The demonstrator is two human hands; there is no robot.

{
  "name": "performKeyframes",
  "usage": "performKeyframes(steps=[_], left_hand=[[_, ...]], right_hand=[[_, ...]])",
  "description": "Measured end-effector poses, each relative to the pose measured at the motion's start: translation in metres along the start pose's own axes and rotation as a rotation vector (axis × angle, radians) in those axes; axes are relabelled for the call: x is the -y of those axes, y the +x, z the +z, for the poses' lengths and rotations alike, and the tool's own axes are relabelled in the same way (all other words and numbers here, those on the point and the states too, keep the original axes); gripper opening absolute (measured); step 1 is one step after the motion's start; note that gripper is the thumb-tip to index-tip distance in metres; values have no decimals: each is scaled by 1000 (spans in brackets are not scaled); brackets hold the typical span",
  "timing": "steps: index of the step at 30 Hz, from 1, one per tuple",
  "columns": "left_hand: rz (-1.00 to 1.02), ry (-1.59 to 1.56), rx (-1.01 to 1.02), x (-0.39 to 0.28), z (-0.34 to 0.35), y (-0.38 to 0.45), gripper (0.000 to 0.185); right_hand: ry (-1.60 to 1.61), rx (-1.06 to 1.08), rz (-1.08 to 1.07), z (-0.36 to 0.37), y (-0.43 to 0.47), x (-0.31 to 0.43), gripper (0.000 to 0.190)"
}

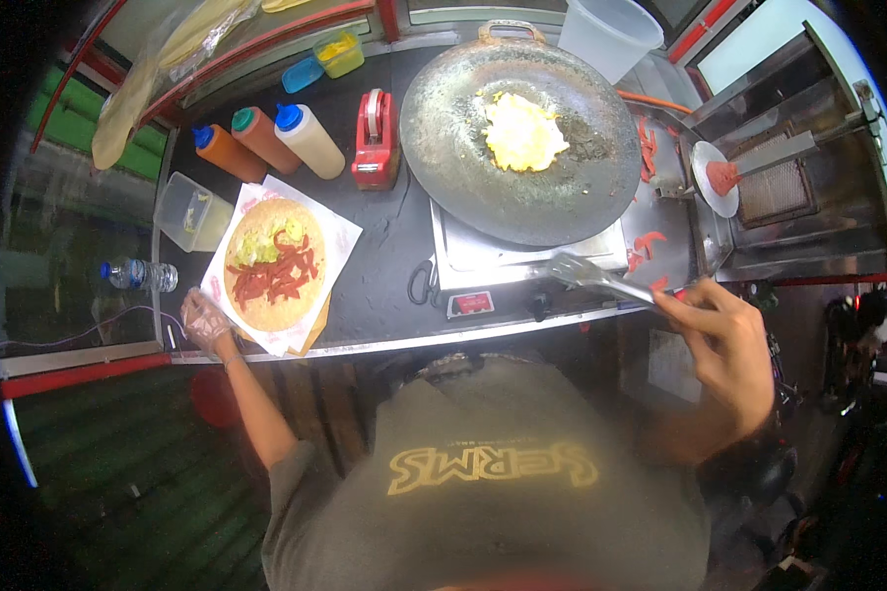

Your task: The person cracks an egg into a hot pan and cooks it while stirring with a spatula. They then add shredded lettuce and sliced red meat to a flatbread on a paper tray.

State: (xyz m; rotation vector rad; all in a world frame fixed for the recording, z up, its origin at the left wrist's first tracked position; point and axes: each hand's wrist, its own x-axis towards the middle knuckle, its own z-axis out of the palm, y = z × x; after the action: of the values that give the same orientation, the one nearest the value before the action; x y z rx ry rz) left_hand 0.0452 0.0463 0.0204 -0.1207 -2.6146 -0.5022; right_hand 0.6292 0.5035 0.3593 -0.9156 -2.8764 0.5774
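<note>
My right hand (717, 347) is closed on the handle of metal tongs (599, 279), whose end lies over the front of the stove (517, 258). On that stove sits a large round griddle pan (451, 162) with a cooked egg (525, 133) on it. My left hand (205, 325), in a clear plastic glove, touches the lower left edge of a white paper sheet (340, 229); whether its fingers pinch the sheet cannot be told. A round flatbread (281, 314) lies on the paper, topped with shredded lettuce (259, 247) and reddish meat strips (277, 277).
Sauce bottles (310, 140), a red tape dispenser (375, 140) and a clear tub (192, 214) stand behind. Scissors (421, 284) lie left of the stove. A water bottle (140, 274) is at far left. At right, meat on a vertical spit (723, 177) stands over a metal tray (673, 214).
</note>
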Motion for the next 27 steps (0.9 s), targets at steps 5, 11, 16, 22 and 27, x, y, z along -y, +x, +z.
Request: performKeyframes(steps=[5,11,16,22,27], left_hand=[[-11,24,19,-1,-1,1,52],[-33,45,20,1,2,-1,50],[64,-41,-28,9,3,-2,49],[51,17,-57,7,8,-2,48],[104,-29,-26,9,8,0,43]], right_hand=[[279,-93,64,8,-29,-31,50],[570,-212,201,46,-11,-42,46],[537,-363,206,63,14,-41,40],[364,-404,256,85,55,-18,36],[189,-302,151,106,69,6,38]])
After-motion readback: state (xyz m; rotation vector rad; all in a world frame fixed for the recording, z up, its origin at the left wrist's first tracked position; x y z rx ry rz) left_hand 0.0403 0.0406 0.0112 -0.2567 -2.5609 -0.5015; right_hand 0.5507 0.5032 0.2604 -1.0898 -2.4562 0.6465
